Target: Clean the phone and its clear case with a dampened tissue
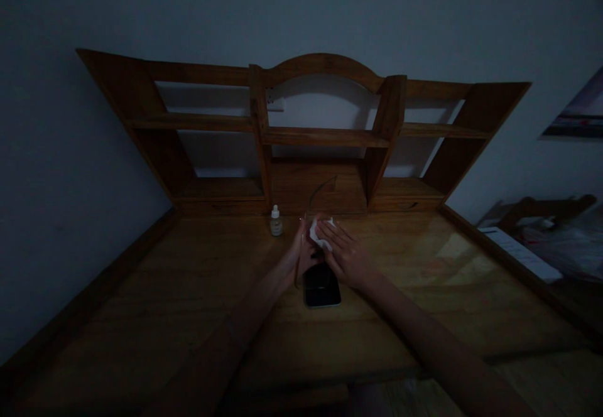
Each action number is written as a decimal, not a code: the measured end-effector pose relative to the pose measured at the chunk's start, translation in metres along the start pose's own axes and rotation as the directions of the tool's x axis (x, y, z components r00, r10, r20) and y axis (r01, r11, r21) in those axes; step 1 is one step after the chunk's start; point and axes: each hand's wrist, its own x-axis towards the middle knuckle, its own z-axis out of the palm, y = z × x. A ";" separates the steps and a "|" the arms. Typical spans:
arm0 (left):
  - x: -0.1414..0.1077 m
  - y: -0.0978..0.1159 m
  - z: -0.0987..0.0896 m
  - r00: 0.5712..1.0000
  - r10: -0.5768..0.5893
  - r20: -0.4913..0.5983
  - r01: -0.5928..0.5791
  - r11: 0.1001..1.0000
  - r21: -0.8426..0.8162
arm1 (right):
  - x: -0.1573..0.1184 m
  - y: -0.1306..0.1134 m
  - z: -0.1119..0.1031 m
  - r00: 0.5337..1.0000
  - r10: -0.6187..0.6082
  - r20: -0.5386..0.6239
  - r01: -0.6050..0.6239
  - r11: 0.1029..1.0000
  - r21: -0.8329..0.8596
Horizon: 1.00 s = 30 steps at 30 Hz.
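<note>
Both forearms [409, 316] cross the front edge of the wooden desk [188, 266], whose top runs well past them toward raised side rims. The left hand [293, 250] grips a clear pane [308, 263] by its left side; the right hand [346, 254] holds a white tissue [315, 233] against it, just above a smartphone [323, 294]. Any writing on the dropper bottle [276, 223] is illegible.

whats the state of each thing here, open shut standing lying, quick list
Clear sheet: held at its edge by the left hand
White tissue: crumpled, under the right hand, apparently against the sheet
Phone: lying flat on the desk, visible face dark
Dropper bottle: standing upright, white top on
Left drawer: looks shut
Right drawer: looks shut
</note>
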 end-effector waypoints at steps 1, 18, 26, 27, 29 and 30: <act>0.001 -0.003 0.000 1.000 -0.029 0.009 0.029 1.000 0.001 | 0.000 0.001 0.000 1.000 0.024 -0.013 -0.024 1.000 -0.011; 0.003 -0.005 -0.002 0.997 0.061 -0.052 -0.067 0.990 -0.125 | 0.001 -0.001 0.008 0.999 0.019 -0.042 -0.017 0.999 0.039; 0.001 -0.002 -0.004 0.986 0.143 -0.091 -0.160 0.962 -0.220 | -0.003 -0.007 0.009 0.996 -0.089 -0.008 0.089 0.989 0.116; 0.000 -0.001 -0.004 0.987 0.137 -0.086 -0.152 0.965 -0.213 | -0.004 -0.007 0.008 0.995 -0.100 -0.001 0.099 0.987 0.128; -0.002 0.000 -0.003 0.990 0.122 -0.071 -0.133 0.973 -0.188 | -0.008 -0.006 0.008 0.994 -0.113 0.001 0.111 0.983 0.149; -0.002 0.000 -0.004 0.991 0.112 -0.066 -0.122 0.977 -0.175 | -0.010 -0.006 0.007 0.993 -0.120 0.000 0.119 0.980 0.160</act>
